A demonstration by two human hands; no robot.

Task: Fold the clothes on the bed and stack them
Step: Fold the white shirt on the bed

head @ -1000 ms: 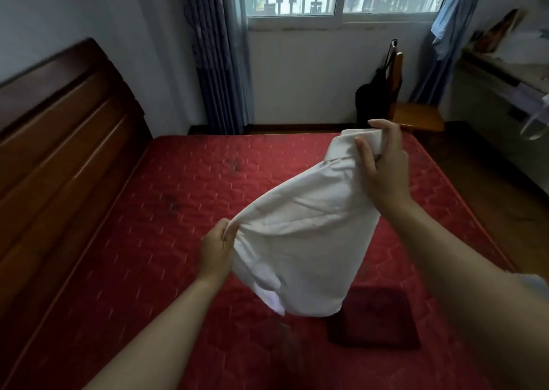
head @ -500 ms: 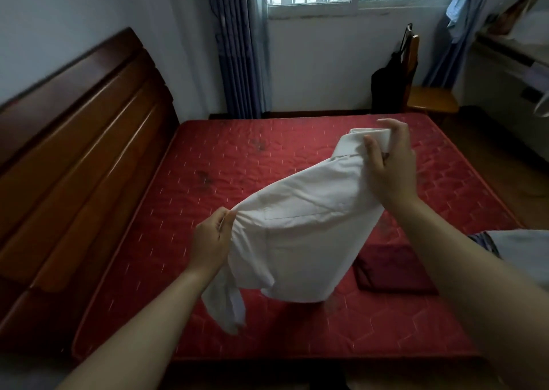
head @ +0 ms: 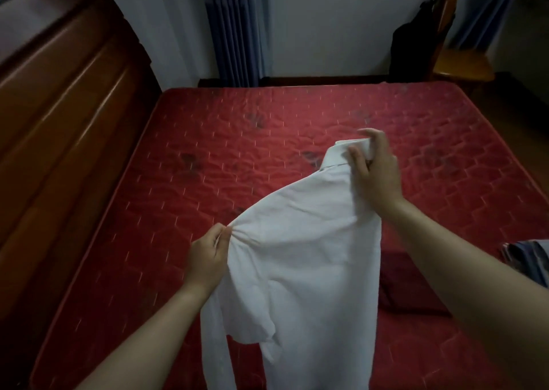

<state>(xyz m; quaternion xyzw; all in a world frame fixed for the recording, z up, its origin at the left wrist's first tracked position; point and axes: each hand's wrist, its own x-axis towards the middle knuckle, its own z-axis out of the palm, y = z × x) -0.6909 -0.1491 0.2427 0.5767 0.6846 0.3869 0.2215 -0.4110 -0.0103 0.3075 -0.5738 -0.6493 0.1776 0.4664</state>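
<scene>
A white shirt [head: 300, 259] hangs in the air above the red quilted mattress [head: 225, 157]. My right hand [head: 374, 169] grips its collar end, held higher and farther away. My left hand [head: 208, 256] pinches a bunched shoulder seam, lower and to the left. The shirt's body and a sleeve drape down toward the bed's near edge. A folded dark red garment [head: 410, 285] lies flat on the mattress under my right forearm. At the right edge a grey-blue piece of clothing [head: 528, 259] is partly in view.
A tall dark wooden headboard [head: 68, 128] runs along the left of the bed. Blue curtains [head: 237, 27] hang at the far wall. A wooden chair [head: 457, 59] with a dark bag on it stands at the far right corner.
The view has tilted down and come closer over the bed. The shirt hangs longer, its tail and sleeve dropping below my left hand. Both hands keep the same holds.
</scene>
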